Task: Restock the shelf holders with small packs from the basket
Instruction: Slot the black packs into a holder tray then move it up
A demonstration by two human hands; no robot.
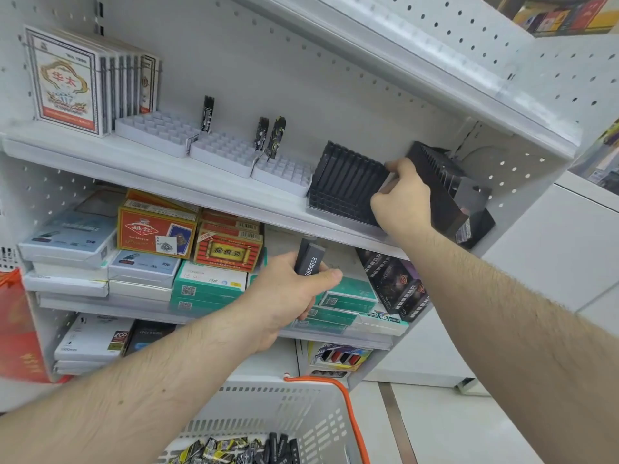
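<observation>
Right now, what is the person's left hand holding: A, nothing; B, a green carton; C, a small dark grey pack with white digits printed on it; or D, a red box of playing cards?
C: the left hand grips a small dark grey pack with white digits on its side, held in front of the lower shelves, while the right hand rests on the black slotted holder.

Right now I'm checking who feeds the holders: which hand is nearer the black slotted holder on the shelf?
Right. The right hand rests against the black slotted holder at its right edge; the left hand is below the shelf, gripping a small grey pack.
</observation>
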